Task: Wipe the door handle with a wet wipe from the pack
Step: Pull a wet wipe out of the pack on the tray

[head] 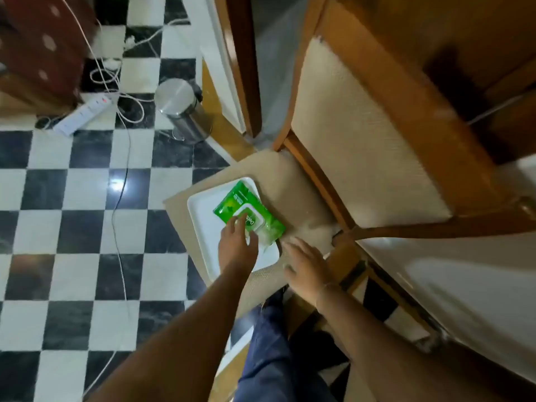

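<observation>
A green pack of wet wipes (249, 211) lies on a white tray (203, 216) that rests on a beige chair seat (293, 187). My left hand (237, 242) reaches onto the near end of the pack, fingertips touching its white lid, fingers loosely spread. My right hand (304, 264) hovers flat over the chair seat just right of the tray, fingers apart and holding nothing. The brown door (240, 53) stands ajar beyond the chair; its handle is out of view.
The wooden chair's backrest (365, 134) rises to the right. A steel pedal bin (181, 110) stands on the black-and-white tiled floor left of the door. A power strip (82, 113) and loose white cables lie at the far left. My leg in blue trousers (269, 343) is below.
</observation>
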